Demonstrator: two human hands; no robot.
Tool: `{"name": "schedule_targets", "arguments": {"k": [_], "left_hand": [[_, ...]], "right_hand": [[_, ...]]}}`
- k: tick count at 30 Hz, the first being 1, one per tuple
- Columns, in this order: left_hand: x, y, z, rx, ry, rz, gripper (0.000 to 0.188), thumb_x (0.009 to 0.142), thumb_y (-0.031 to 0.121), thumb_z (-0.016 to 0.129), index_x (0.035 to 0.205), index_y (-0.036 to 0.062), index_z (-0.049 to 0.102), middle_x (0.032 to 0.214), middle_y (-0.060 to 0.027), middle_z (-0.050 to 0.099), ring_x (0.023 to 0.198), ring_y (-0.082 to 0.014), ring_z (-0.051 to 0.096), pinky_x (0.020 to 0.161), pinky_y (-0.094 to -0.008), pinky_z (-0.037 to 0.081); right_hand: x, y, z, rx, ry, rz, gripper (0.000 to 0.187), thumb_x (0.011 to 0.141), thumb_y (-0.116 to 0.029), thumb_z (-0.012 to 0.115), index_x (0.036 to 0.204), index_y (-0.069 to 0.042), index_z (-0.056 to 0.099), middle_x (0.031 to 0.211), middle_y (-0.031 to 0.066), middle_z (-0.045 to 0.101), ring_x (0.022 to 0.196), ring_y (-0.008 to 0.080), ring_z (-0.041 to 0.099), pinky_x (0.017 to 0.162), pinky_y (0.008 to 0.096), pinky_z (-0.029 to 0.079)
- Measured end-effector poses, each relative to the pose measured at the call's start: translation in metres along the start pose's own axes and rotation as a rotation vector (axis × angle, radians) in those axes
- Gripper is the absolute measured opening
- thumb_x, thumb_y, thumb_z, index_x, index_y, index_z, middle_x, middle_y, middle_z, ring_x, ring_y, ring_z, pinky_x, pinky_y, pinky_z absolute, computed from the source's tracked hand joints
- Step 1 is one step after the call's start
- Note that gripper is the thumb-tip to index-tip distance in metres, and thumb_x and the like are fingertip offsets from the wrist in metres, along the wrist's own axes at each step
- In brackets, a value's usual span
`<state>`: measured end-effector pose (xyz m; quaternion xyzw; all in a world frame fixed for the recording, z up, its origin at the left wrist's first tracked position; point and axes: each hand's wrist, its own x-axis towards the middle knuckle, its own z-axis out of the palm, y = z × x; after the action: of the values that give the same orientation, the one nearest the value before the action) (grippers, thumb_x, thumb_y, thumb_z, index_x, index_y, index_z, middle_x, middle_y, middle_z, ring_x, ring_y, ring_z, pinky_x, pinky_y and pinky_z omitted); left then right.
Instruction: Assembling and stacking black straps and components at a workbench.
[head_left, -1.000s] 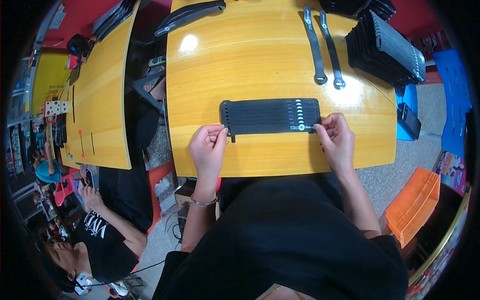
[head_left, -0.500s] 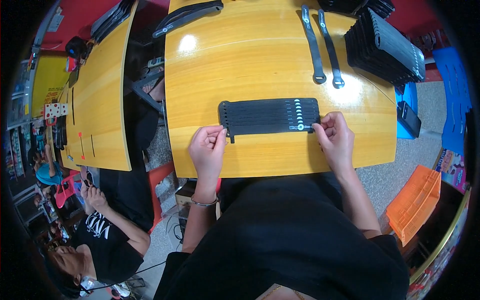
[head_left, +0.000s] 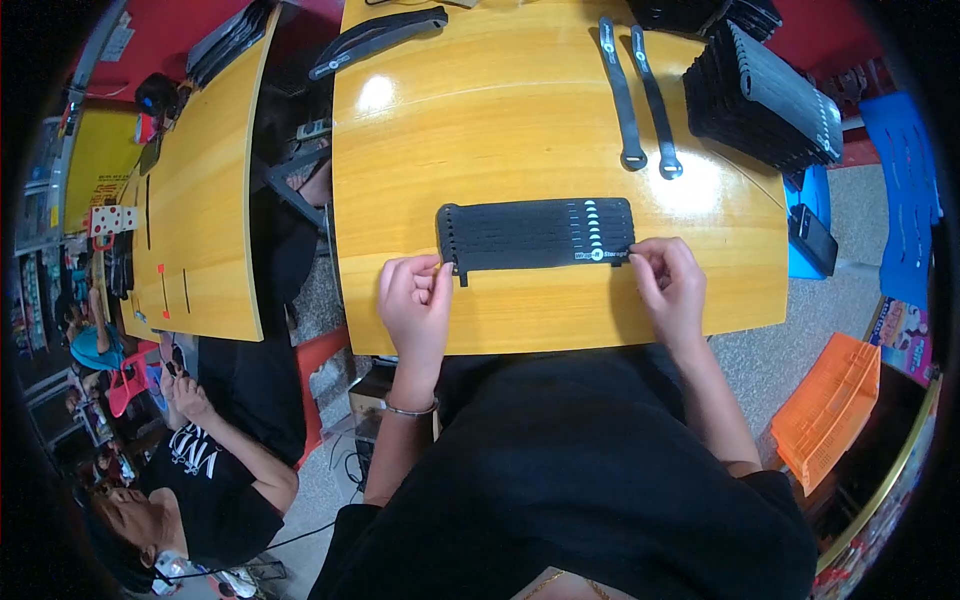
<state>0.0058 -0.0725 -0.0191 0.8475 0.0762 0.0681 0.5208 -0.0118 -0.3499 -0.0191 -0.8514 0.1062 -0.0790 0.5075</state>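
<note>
Still well apart, the left hand (head_left: 412, 305) and right hand (head_left: 677, 285) sit at near corners of the black strap row (head_left: 510, 236), grip unclear; it lies flat on the table (head_left: 550, 312), barely shifted, so handling seems little advanced.

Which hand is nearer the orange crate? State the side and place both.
Right. The right hand, at the right end of the black strap row, is left of the orange crate; the left hand, at its left end, is farther left.
</note>
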Motion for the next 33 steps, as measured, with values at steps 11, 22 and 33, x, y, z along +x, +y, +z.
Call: {"name": "schedule_targets", "arguments": {"k": [11, 22, 33], "left_hand": [[-0.006, 0.033, 0.025, 0.518, -0.529, 0.637, 0.068, 0.074, 0.029, 0.071, 0.134, 0.0070, 0.046, 0.143, -0.0136, 0.039, 0.134, -0.0336, 0.032, 0.107, -0.0506, 0.026], [-0.007, 0.041, 0.047, 0.603, -0.644, 0.710, 0.074, 0.078, 0.044, 0.064, 0.139, 0.0098, 0.040, 0.148, -0.0076, 0.031, 0.138, -0.0301, 0.024, 0.110, -0.0538, 0.017], [0.002, 0.053, 0.043, 0.120, -0.403, 0.541, 0.075, 0.083, 0.027, 0.067, 0.141, -0.0011, 0.028, 0.146, -0.0262, 0.023, 0.134, -0.0391, 0.029, 0.109, -0.0389, 0.028]], "right_hand": [[-0.009, -0.011, -0.010, -0.398, -0.030, -0.334, 0.014, 0.077, -0.002, 0.068, 0.090, -0.007, 0.068, 0.069, 0.0064, 0.056, 0.055, 0.0167, 0.056, 0.049, 0.0290, 0.045], [0.133, -0.015, 0.014, -0.603, 0.108, -0.336, 0.031, 0.080, -0.014, 0.068, 0.105, -0.003, 0.054, 0.090, 0.0182, 0.062, 0.081, 0.0362, 0.064, 0.065, 0.0437, 0.051], [0.138, -0.052, 0.037, -0.175, -0.230, -0.222, 0.026, 0.084, -0.015, 0.062, 0.104, 0.001, 0.064, 0.077, 0.0094, 0.066, 0.066, 0.0160, 0.064, 0.062, 0.0288, 0.048]]}}
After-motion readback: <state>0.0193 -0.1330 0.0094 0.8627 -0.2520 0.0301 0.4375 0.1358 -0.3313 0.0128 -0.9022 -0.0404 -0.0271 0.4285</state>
